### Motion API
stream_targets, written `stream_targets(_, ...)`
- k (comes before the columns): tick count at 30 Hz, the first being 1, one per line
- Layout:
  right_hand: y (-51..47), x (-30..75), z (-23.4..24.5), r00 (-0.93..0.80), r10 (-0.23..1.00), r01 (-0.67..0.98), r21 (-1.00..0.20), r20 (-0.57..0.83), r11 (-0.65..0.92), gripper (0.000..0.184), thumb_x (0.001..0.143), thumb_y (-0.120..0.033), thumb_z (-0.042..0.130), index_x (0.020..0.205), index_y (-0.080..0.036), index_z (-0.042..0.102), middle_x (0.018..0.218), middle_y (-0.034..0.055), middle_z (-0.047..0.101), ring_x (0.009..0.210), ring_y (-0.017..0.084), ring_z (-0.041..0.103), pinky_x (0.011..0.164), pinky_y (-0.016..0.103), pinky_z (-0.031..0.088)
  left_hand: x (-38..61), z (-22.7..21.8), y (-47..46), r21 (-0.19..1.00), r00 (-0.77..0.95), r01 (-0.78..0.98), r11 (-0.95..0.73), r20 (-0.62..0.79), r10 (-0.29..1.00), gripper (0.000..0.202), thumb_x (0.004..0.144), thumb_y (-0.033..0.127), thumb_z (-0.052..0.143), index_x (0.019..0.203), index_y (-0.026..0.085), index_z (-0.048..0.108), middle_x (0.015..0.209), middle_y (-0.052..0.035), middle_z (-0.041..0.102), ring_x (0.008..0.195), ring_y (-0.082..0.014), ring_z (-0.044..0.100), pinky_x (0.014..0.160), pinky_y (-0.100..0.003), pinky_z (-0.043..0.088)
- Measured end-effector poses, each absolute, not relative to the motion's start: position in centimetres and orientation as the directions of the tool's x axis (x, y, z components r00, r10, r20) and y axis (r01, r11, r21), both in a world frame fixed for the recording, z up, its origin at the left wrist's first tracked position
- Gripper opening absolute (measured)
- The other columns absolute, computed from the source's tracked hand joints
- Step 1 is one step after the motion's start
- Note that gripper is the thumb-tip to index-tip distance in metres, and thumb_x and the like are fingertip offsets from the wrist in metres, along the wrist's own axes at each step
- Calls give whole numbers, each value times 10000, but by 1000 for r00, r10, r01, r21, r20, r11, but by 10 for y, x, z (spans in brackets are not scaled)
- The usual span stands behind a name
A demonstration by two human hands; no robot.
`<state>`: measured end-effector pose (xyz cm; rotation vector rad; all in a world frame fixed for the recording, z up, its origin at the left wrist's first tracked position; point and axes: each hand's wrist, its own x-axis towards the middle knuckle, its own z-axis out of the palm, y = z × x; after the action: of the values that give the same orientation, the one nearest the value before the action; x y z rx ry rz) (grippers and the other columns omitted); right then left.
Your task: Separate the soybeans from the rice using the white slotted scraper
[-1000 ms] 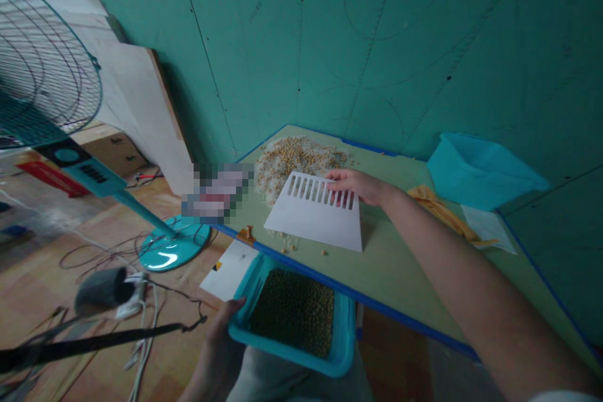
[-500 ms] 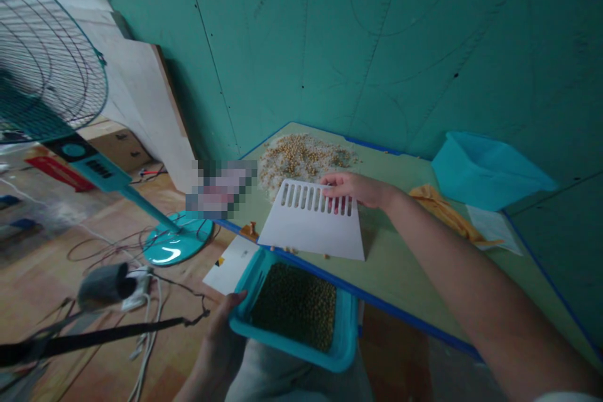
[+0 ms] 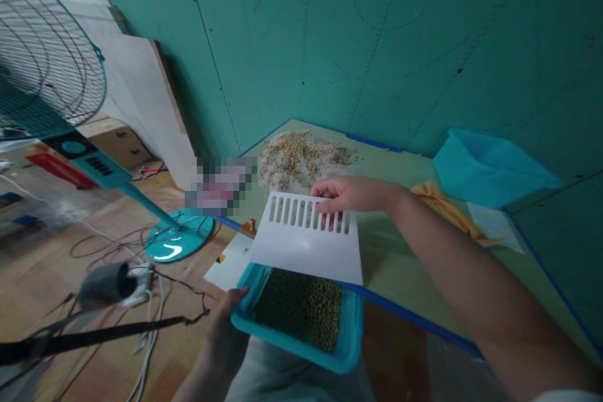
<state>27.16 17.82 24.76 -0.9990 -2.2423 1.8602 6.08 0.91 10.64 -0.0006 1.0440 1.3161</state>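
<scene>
Holding a white scraper (image 3: 304, 250) in the right grip (image 3: 347, 193), closed on its slotted far end, thumb on top, other fingers showing through the slots from beneath. Thin, smooth, looking wider toward the plain near lip, with a row of long rounded openings and a soft shine mid-panel. Placed over the near edge of the surface (image 3: 405, 257), lip by the far rim of a blue tray (image 3: 354, 339); touching or apart, impossible to tell. Reaching in from the surface's right side with the right forearm (image 3: 461, 270), palm down. Clasping the tray's left wall in the left grip (image 3: 225, 320), thumb at the rim, remaining fingers hidden. Inside the tray, small round tan beads (image 3: 325, 314), partly shadowed. Toward the surface's far-left corner, a spread pile (image 3: 301, 154) of similar beads and translucent grains. At the far-right corner, a blue bin (image 3: 485, 169).
</scene>
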Motion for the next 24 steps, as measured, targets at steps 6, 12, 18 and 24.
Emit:
stream_targets(6,176,280,269,-677,734,291,-934,-46,210,49,798,-209,512,838,-181,506,733,-13,599,607,95,568,547,213,452,59,105,9,559,-122,-763,327,-620,775,293,674,217,592,954,163,658,787,-41,745,888,-293,640,734,-367,509)
stream_targets(12,175,296,291,-469,867,329,-878,167,347,44,831,-250,457,855,-214,452,730,-20,551,573,91,544,509,207,400,61,108,10,580,-167,-747,326,-638,752,383,648,206,593,1026,154,630,783,-46,749,917,-300,630,733,-358,508)
stream_targets(18,162,277,281,-628,778,404,-840,32,361,43,816,-243,455,826,-201,461,698,-18,556,549,100,535,486,209,400,62,111,10,583,-188,-749,316,-644,741,446,660,192,587,1105,147,584,839,-50,749,945,-289,619,766,-352,500)
stream_targets(24,164,270,269,-685,729,579,-602,7,550,93,794,-258,476,844,-180,489,716,6,595,596,117,560,491,198,364,62,112,10,590,-198,-743,316,-645,738,353,663,192,592,1008,139,638,762,-47,750,944,-305,619,801,-384,491)
